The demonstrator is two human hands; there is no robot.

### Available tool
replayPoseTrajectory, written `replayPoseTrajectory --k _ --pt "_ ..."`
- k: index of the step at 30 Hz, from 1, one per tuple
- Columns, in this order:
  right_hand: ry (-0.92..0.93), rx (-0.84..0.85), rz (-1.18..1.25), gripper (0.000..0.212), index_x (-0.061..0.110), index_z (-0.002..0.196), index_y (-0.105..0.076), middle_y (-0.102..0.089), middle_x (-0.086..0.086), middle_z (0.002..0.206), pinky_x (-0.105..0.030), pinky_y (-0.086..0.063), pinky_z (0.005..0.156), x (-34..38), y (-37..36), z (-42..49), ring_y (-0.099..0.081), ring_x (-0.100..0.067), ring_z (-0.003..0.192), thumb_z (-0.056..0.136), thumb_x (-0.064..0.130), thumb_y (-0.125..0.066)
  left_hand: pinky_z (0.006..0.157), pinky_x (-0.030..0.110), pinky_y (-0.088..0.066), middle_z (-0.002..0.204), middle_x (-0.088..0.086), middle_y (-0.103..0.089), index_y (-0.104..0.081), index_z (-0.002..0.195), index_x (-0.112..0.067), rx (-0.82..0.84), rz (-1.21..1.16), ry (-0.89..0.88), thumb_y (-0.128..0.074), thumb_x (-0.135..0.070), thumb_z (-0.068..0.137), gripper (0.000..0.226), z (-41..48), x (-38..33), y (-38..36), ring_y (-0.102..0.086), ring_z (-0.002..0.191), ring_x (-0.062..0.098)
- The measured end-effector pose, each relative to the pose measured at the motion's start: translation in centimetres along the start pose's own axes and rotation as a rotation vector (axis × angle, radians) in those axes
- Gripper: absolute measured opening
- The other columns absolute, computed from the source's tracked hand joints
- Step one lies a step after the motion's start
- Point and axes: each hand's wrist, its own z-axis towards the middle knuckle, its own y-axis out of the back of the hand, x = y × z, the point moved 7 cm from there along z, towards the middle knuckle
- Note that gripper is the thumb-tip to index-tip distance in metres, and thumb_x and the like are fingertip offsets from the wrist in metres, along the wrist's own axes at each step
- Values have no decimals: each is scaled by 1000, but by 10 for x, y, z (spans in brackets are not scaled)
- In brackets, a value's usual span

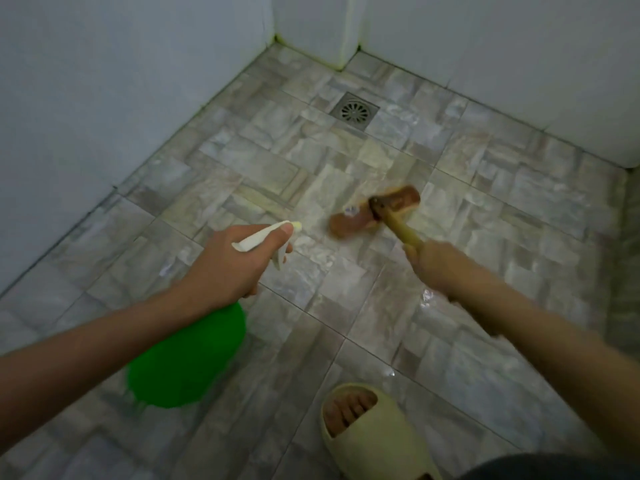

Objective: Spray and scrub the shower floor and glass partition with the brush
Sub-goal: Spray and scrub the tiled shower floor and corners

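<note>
Fingers of the left hand (221, 268) grip the green spray bottle (187, 358); the outstretched right hand (434, 263) clutches the brush (375, 209) handle, head on the floor (242, 188).

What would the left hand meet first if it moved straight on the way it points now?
Probably the brush, at its near end, or the floor tiles just beside it; depth is unclear. The left hand holds the spray bottle, nozzle leading.
</note>
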Motion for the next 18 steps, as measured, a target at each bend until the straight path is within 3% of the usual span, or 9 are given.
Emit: replayPoseTrajectory --k 2,4,8,10,13,16,18 --pt "18 -51 51 48 5 88 -48 -54 -13 75 -31 -45 45 22 31 47 -56 -29 57 101 46 -27 45 23 -47 74 24 -70 -77 79 -21 21 10 6 -54 -62 94 49 3 -3 0 -51 39 16" --pt "11 -52 61 48 5 89 -49 -52 -11 72 -32 -45 47 18 29 48 -54 -26 56 101 45 -27 45 25 -47 84 25 -72 -76 80 -15 66 24 11 -51 -64 91 56 4 -7 -3 -50 38 14" --pt "-18 -77 17 47 12 87 -50 -63 -6 88 -33 -48 68 -26 -27 -37 -62 -24 75 98 51 -28 45 24 -44 71 15 -71 -75 84 -6 34 -13 62 -53 -62 95 61 9 -17 -2 -49 37 14" --pt "-11 -52 22 48 12 90 -53 -58 -1 80 -31 -49 66 -25 -32 -48 -63 -21 76 98 52 -28 47 27 -47 72 14 -74 -77 84 -13 9 -17 96 -52 -74 87 66 17 -23 -3 -51 37 14" --pt "51 -51 79 45 9 89 -52 -50 -2 71 -30 -43 56 17 6 22 -52 -18 60 101 45 -28 50 29 -48 78 23 -74 -78 80 -24 -16 -9 135 -44 -77 77 63 32 -26 -2 -53 38 16" --pt "94 -90 190 44 5 99 -57 -50 -7 73 -37 -51 63 52 55 96 -52 -23 62 103 37 -27 45 25 -44 89 19 -77 -78 82 -25 -44 3 138 -44 -78 75 63 46 -32 2 -53 38 15" --pt "64 -112 202 45 6 98 -58 -49 -4 71 -36 -48 62 38 48 98 -51 -21 60 102 39 -28 46 26 -45 93 16 -77 -78 83 -25 -52 18 145 -43 -76 77 62 56 -36 5 -54 38 15"
